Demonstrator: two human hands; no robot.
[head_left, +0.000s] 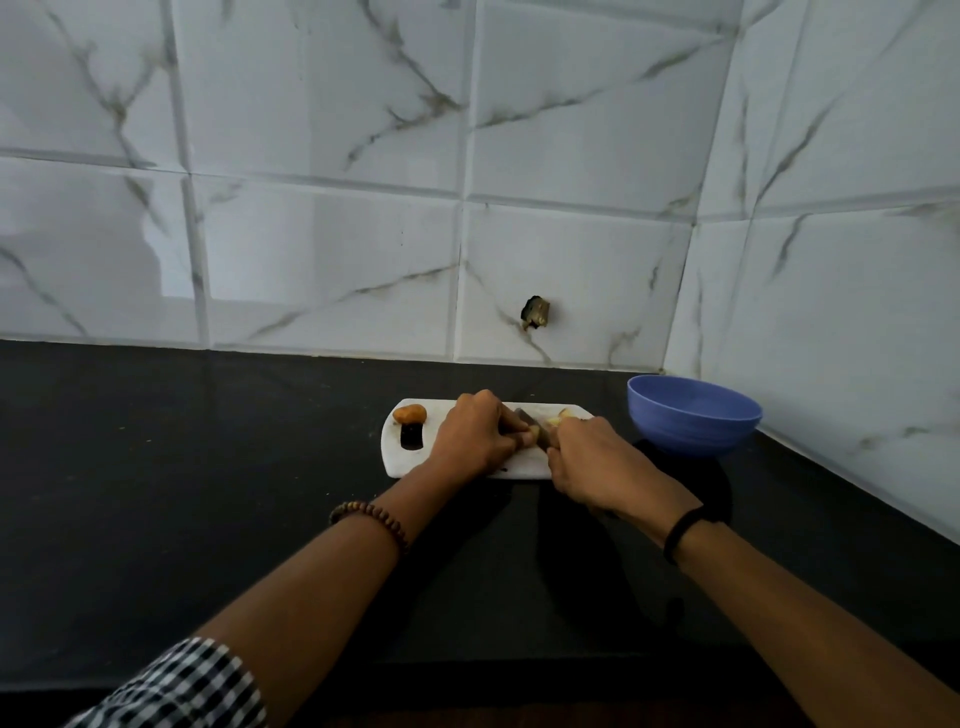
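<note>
Cutting is partway done: fingers of the left hand (475, 434) pinch the pale piece (531, 434) on the cutting board (396, 457), fingers of the right hand (597, 462) grip the knife (525, 417) against it, cut bits (563, 415) lie beyond, and one orange-brown piece (410, 414) remains uncut.

The cutting board (395, 462) is coloured white, the countertop (156, 467) black, the bowl (693, 423) periwinkle blue. The wall tiles (311, 130) are veined grey on white. The sleeve (192, 686) is checked black and white. The cut pieces (563, 415) are seemingly pale yellow, the whole piece (409, 413) orange-brown.
</note>
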